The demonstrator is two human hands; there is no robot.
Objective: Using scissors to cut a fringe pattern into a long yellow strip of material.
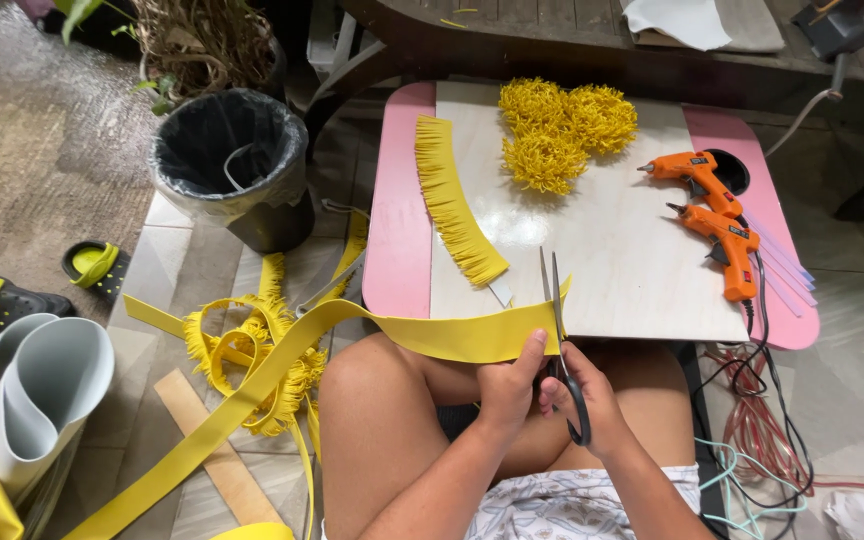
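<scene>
My left hand (505,385) pinches the end of the yellow strip (282,355) just in front of the board (602,240), thumb up against the cutting line; my right hand (592,400) is closed through the handles of the scissors (557,320), blades parted over the strip's edge. I judge the risk is my thumb sitting so close to the blades; a deep snip could also sever the strip instead of fringing it. The long tail hangs left of the board to the floor, and its weight could drag the cut askew; farther along the board lie a fringed piece (452,200), yellow pompoms (562,130) and two glue guns (712,210), whose cords could snag.
</scene>
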